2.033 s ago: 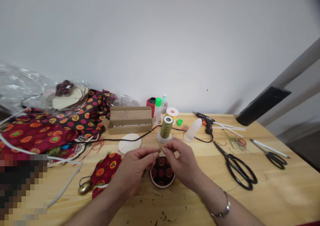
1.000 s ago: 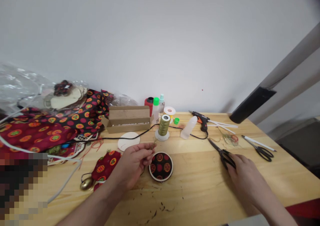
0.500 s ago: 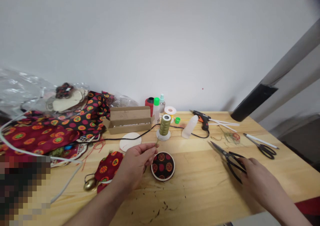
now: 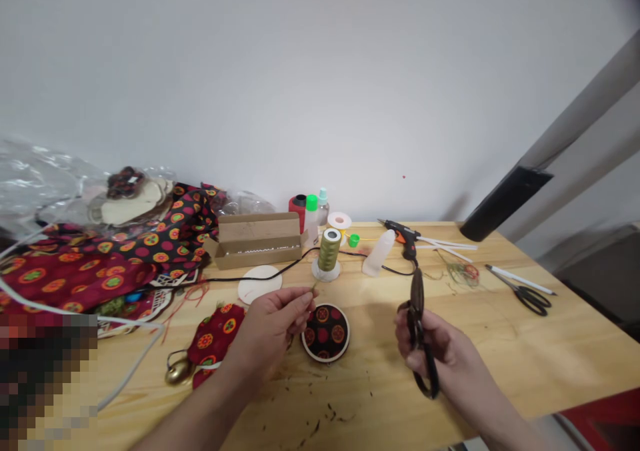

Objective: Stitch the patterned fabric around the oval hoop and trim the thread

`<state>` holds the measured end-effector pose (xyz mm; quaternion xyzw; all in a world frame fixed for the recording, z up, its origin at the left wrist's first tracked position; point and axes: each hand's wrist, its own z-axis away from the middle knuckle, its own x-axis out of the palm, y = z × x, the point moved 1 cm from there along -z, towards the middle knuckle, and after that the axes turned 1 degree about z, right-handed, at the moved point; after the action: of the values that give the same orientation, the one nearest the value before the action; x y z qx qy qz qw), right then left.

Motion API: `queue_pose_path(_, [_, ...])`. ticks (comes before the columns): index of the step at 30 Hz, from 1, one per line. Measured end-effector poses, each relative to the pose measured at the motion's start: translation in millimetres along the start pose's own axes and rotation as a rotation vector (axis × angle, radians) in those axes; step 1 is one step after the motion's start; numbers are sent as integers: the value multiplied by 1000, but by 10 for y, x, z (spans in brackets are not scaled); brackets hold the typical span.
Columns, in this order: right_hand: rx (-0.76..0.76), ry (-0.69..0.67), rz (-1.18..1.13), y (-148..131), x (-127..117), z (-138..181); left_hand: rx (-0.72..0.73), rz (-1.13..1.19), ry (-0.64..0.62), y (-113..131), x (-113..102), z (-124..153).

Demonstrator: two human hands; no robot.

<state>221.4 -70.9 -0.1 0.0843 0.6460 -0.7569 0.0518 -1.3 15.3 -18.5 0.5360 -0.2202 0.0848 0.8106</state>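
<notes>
My left hand [image 4: 275, 314] is closed in a pinch on the olive-green thread [image 4: 315, 287], which leads up to the thread spool [image 4: 329, 251] standing just behind. My right hand [image 4: 445, 354] grips dark-handled scissors [image 4: 419, 324] off the table, their blades pointing up and away from me. Beside my left fingertips lies a round, pale-rimmed piece covered in dark patterned fabric [image 4: 326, 332]. Left of that hand, a red patterned fabric piece [image 4: 215, 334] lies with a brass bell [image 4: 179, 371] at its edge, partly covered by my forearm.
Patterned cloth [image 4: 165, 244] piles up at the left, near an open cardboard box [image 4: 257, 238]. Bottles, a translucent cone [image 4: 380, 254] and a glue gun [image 4: 403, 233] with a black cord stand or lie at the back. Another pair of scissors [image 4: 530, 299] lies at the right. Dark scraps dot the front.
My right hand has lifted the scissors from the table's right side and brought them left, turning the blades upward. My left hand keeps its pinch in nearly the same place.
</notes>
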Motion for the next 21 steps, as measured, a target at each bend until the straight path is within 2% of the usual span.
queue_pose_path(4, [-131,-100,114,-135,99,-12,10,14,-9,22,26,21])
queue_pose_path(7, [-72,-139,342,-183,162,-10,42,22,-2,33,21,26])
queue_pose_path(11, [-68,-119,615,-209,244,-29,71,16,11,30,16,41])
queue_pose_path(16, [-75,-170,685,-290,311,-98,67,-89,-46,32,47,103])
queue_pose_path(21, [-124,-192,689,-348,383,-167,151,-377,-69,94,86,155])
